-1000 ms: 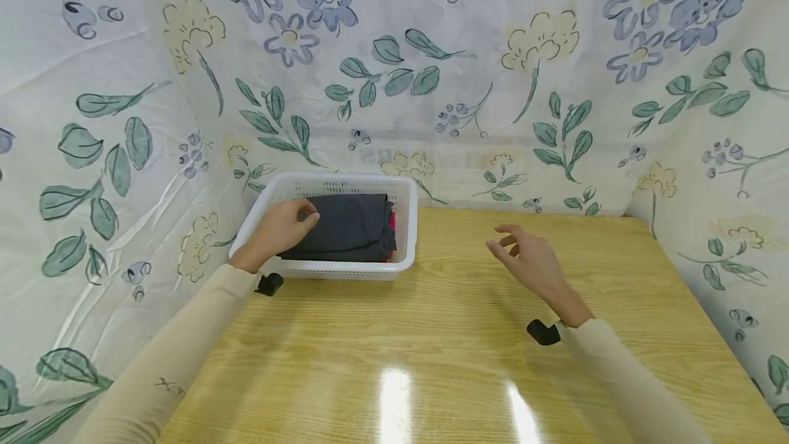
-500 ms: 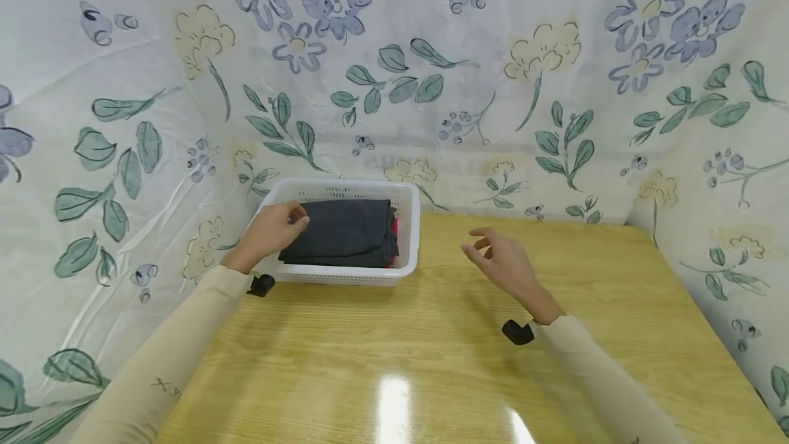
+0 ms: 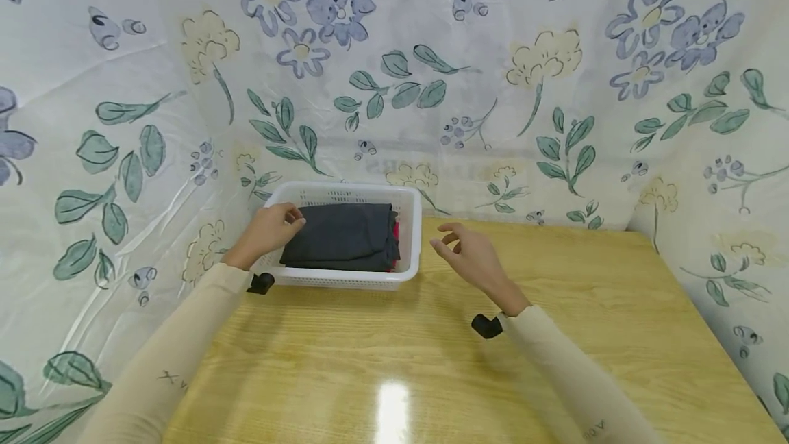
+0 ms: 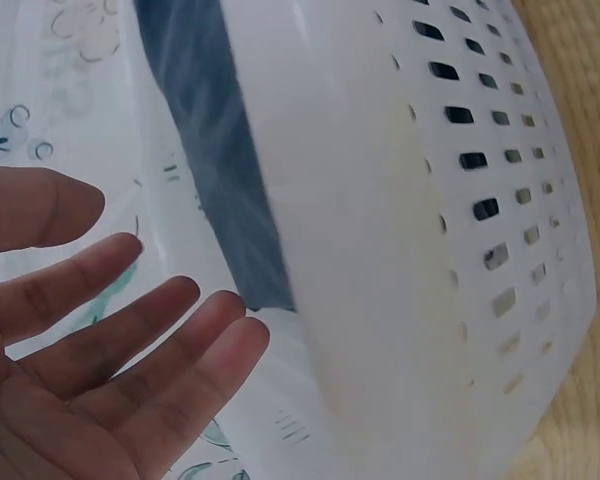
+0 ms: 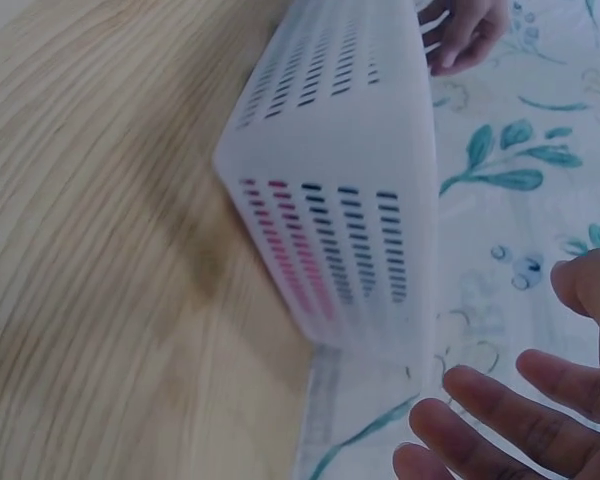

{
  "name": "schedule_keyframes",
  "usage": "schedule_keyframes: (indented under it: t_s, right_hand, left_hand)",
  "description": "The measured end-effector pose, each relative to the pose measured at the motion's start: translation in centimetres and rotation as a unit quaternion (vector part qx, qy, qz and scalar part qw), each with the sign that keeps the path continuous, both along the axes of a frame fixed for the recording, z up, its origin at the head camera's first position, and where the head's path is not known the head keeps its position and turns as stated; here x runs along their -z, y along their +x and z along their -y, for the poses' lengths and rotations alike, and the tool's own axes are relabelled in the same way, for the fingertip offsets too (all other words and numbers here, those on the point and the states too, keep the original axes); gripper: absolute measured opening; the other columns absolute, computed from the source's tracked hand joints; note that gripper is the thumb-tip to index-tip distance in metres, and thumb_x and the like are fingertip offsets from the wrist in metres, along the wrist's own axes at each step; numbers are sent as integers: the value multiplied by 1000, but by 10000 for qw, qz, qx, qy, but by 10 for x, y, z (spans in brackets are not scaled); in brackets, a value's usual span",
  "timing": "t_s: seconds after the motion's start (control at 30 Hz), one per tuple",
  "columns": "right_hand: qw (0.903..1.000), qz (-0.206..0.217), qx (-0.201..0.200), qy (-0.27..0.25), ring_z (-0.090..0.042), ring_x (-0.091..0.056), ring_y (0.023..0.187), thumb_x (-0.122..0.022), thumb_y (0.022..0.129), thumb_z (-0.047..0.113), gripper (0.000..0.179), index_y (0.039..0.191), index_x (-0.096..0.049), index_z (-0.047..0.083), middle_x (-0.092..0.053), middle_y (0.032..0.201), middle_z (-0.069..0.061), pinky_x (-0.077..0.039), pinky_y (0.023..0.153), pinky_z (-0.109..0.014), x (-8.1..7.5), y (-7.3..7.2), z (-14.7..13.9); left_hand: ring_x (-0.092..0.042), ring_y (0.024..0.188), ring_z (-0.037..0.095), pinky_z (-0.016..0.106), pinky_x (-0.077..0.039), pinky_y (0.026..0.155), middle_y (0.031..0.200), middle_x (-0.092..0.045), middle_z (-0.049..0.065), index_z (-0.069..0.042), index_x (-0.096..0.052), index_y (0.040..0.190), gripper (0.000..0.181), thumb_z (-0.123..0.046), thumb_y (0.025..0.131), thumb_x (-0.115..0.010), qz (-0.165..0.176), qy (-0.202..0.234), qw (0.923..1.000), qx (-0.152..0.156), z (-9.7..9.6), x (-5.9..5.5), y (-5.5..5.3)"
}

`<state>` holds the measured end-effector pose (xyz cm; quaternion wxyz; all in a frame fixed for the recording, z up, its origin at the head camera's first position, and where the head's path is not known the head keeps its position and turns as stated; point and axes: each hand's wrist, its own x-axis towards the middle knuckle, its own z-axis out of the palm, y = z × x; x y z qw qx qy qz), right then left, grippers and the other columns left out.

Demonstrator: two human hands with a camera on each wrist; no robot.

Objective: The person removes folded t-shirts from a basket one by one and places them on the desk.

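Observation:
A white plastic basket (image 3: 411, 231) with slotted walls stands at the back left of the table. Inside it lies a folded dark cloth (image 3: 345, 235), with a bit of red cloth (image 3: 396, 231) showing at its right side. Over the basket's left end hovers my left hand (image 3: 271, 228), its fingers loosely bent and nothing in them; the left wrist view shows those fingers (image 4: 180, 400) spread apart. To the right of the basket my right hand (image 3: 471, 255) is held in the air, fingers relaxed, and it holds nothing. In the right wrist view red and dark cloth shows through the slots.
The wood-grain table (image 3: 370, 341) extends in front of the basket and to its right. A flower-printed sheet (image 3: 468, 108) hangs behind the table and along both sides. Each wrist carries a small black camera (image 3: 487, 325).
My right hand has moved left, closer to the basket's right side. The left hand has shifted slightly left over the basket's left end. The head view has tilted a little.

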<state>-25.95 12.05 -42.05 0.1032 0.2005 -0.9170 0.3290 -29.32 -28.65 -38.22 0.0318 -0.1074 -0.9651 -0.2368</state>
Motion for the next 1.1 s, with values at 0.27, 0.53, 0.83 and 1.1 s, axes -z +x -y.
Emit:
schedule_keyframes:
  t_s: [0.27, 0.53, 0.83, 1.1]
  right_hand:
    - [9998, 75, -120, -133, -15, -66, 78, -63, 103, 41, 45, 134, -66, 9, -76, 108, -4, -53, 65, -32, -1, -5, 28]
    - [9993, 95, -330, -138, -12, -63, 74, -65, 103, 36, 38, 133, -66, 14, -75, 106, -1, -51, 63, -30, -4, -11, 52]
    - [9979, 261, -592, -59, -12, -66, 76, -63, 104, 40, 46, 137, -61, 8, -73, 109, -4, -53, 66, -31, -9, -20, 78]
    - [9985, 275, -479, 55, -19, -66, 86, -65, 103, 36, 47, 137, -61, 4, -70, 114, -7, -55, 74, -35, -9, -28, 94]
  left_hand:
    - [-66, 96, 44, 55, -54, 79, 109, -69, 29, 6, -66, 112, 25, -17, 104, -58, 9, 3, 10000, 78, 4, 7, -3]
    - [-65, 106, 45, 57, -53, 85, 112, -69, 28, 6, -66, 113, 26, -17, 104, -57, 262, 149, 9995, -61, 11, 9, -8]
    - [-67, 99, 42, 51, -56, 78, 116, -67, 30, 7, -65, 115, 30, -19, 105, -56, 613, 84, 9980, -143, 15, 10, -12]
    - [-67, 89, 35, 38, -57, 68, 121, -63, 32, 11, -58, 127, 38, -20, 106, -55, 1006, 494, 9933, -274, 18, 8, -16]
